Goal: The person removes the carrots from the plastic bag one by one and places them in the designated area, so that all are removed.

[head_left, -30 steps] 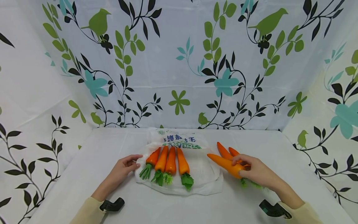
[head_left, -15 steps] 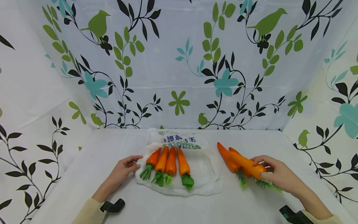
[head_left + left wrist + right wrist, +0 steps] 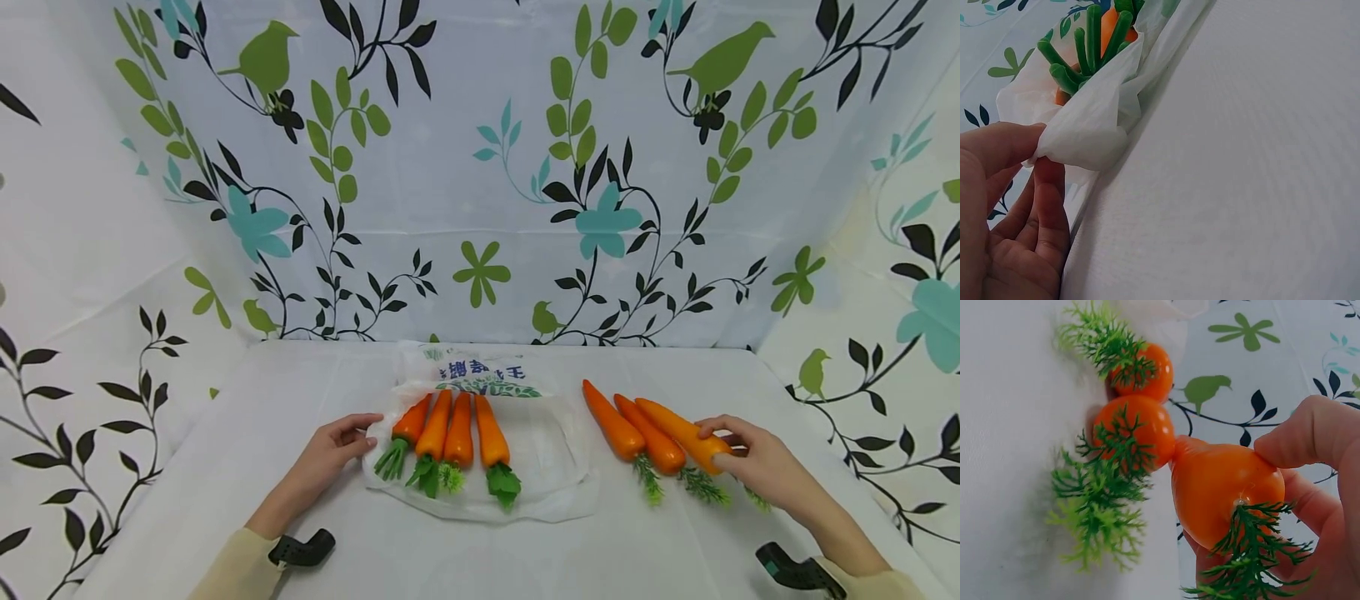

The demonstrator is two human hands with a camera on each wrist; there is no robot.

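Note:
My left hand (image 3: pixel 341 442) pinches the left edge of a white plastic bag (image 3: pixel 540 467) between thumb and fingers; the left wrist view shows the bunched film (image 3: pixel 1091 134) in that pinch. On the bag lie several carrots (image 3: pixel 459 433) with green tops pointing toward me. At the right, my right hand (image 3: pixel 757 458) grips a carrot (image 3: pixel 678 429) by its thick end, thumb on one side and fingers on the other. Its feathery green top (image 3: pixel 1257 540) hangs below the hand in the right wrist view. Two more carrots, an outer one (image 3: pixel 611 421) and a middle one (image 3: pixel 651 435), lie just left of it.
A white cloth covers the table (image 3: pixel 450 558). Behind it rises a patterned curtain (image 3: pixel 420 167) with leaves and birds, and similar cloth hangs at both sides. Dark cameras sit on both wrists, the left one (image 3: pixel 302 550) and the right one (image 3: pixel 798 571).
My right hand has moved right with its carrot, from across the other two to beside them, and the carrot now lies along their right side. The left hand keeps its place at the bag.

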